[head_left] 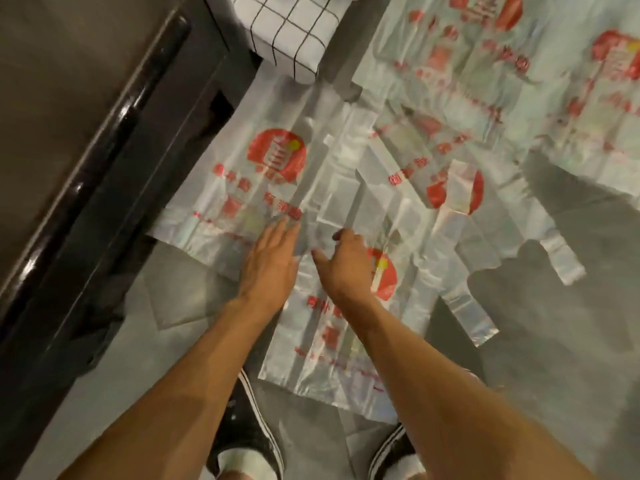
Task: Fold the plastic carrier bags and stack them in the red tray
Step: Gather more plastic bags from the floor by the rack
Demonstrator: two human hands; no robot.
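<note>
My left hand (273, 261) lies flat and my right hand (346, 261) curls, empty, over the translucent red-printed plastic carrier bags (277, 188); overlapping slippery sheets may slide together on the grey floor (554, 341)

The whole frame is motion-blurred; red print on the bags (277, 188) is unreadable. Bags at upper right (571, 74) run off the edge. Arms cover the near bag (332, 341). Both shoes (242, 441) are cut off at the bottom.

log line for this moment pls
left hand flat on bag | right hand curled, grip unclear | clear bags spread unfolded on floor | red tray not visible
</note>
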